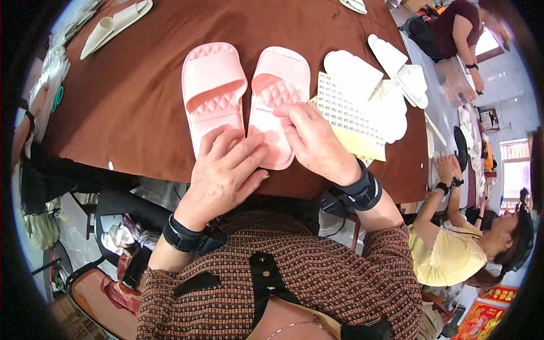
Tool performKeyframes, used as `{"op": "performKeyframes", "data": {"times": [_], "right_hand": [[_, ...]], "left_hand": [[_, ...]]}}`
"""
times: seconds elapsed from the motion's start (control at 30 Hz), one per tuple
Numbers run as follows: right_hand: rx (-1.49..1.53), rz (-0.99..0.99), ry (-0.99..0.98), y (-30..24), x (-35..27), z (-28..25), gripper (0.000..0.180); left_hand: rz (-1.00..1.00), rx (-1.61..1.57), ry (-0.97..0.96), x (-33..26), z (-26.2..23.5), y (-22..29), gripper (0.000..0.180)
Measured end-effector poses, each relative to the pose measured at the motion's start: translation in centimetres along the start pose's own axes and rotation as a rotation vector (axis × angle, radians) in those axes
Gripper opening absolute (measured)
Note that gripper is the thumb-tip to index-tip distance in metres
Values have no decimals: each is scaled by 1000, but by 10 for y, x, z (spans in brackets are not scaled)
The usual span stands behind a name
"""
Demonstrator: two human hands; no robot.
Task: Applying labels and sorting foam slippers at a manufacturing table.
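Note:
Two pink slippers lie side by side before me on the brown cloth: a left slipper [213, 79] and a right slipper [281, 68], both with quilted insoles. My left hand [224, 170] rests across their heel ends, fingers stretched out and a little apart, covering part of the left heel. Over the right slipper's insole, my right hand [314, 139] is closed, index finger and thumb together; whatever they may pinch is too small or hidden. Beside that hand lie yellow-backed sheets of small printed stickers [345, 116], partly under my wrist.
White slippers [354, 73] lie to the right of the stickers, with another white pair [399, 68] beyond. A cream slipper [116, 25] is at the far left of the brown cloth [130, 96]. A co-worker in yellow [447, 255] works at the right; another person stands farther back.

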State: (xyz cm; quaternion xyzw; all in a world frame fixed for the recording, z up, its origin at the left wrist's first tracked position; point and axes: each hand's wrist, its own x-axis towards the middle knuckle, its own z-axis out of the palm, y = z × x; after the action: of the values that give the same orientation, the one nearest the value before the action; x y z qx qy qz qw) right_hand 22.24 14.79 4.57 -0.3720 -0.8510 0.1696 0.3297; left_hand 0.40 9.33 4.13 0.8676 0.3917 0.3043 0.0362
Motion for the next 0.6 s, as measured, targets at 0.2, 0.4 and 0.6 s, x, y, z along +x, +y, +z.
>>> {"op": "performKeyframes", "data": {"times": [0.2,0.4,0.6], "right_hand": [[-68,-59,5,4,0,4,29],[86,111,6,4,-3,2,30],[-87,-5,-57,-1,1,-4,34]], "left_hand": [[-3,-42,4,0,1,0,40],[-8,-25,-4,-2,1,-1,39],[-5,-29,-12,-2,1,-1,39]]}}
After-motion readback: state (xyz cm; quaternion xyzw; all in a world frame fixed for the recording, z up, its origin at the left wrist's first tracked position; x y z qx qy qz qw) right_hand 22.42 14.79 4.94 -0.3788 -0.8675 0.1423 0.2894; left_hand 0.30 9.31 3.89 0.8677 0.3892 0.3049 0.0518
